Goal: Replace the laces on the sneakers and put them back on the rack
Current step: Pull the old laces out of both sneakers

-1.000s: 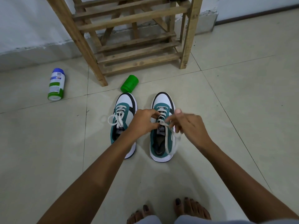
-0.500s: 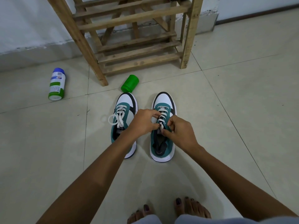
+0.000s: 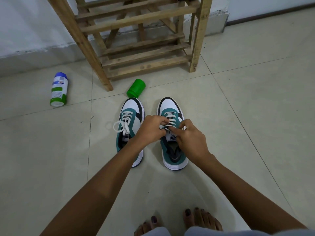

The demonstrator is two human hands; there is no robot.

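Both hands, left hand (image 3: 150, 129) and right hand (image 3: 189, 138), fingers pinching soft, limp white flat lace (image 3: 170, 120) on right green-white leather sneaker (image 3: 172, 150); grip near ends, slips easily.

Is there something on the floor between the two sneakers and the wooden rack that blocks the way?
Yes. A green cap lies on the floor between the left sneaker and the wooden rack. Nothing visible lies between the right sneaker and the rack.

Rack (image 3: 139, 53) rough bare wood; floor (image 3: 255, 116) smooth glazed tile (faint sheen); green cap (image 3: 136, 88) glossy plastic.
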